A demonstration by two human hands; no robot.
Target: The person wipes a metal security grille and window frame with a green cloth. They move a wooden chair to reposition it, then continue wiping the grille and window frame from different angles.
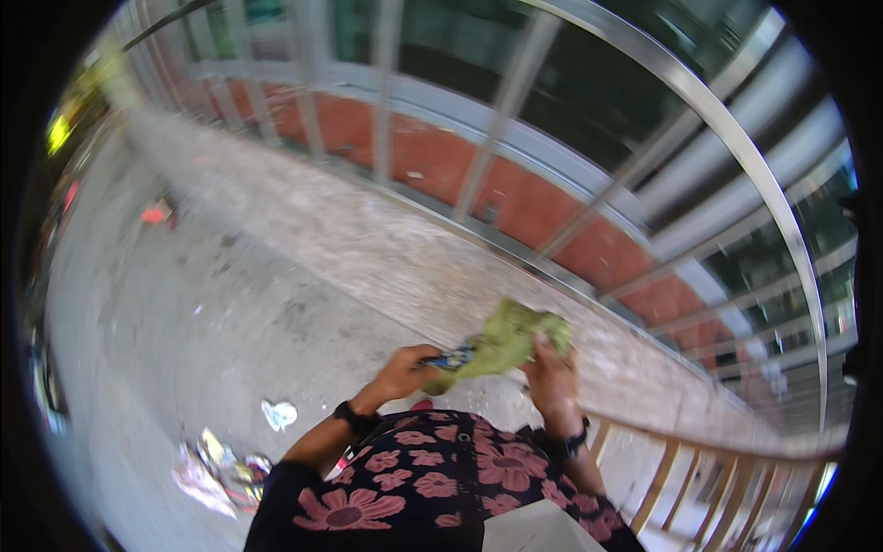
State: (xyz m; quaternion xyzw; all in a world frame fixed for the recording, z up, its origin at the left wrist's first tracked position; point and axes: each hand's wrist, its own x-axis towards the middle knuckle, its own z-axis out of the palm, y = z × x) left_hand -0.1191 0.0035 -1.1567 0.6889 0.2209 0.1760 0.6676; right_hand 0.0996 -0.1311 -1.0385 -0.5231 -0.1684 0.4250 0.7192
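Observation:
A crumpled yellow-green cloth (510, 334) is stretched between my hands in front of my body. My right hand (554, 379) grips its bunched right end, thumb on top. At the other side, my left hand (403, 372) is closed around a small dark blue patterned object (453, 357), which touches the cloth. Motion blur hides what that object is, and its near end is covered by my fingers. Whether the left fingers also pinch the cloth, I cannot tell.
A metal railing (752, 152) curves along the far side above a pale stone ledge (386, 234). Slatted wood (669, 476) stands at lower right. On the concrete floor (276, 331) lie a litter pile (221, 472), a crumpled whitish scrap (279, 415) and a red item (153, 215).

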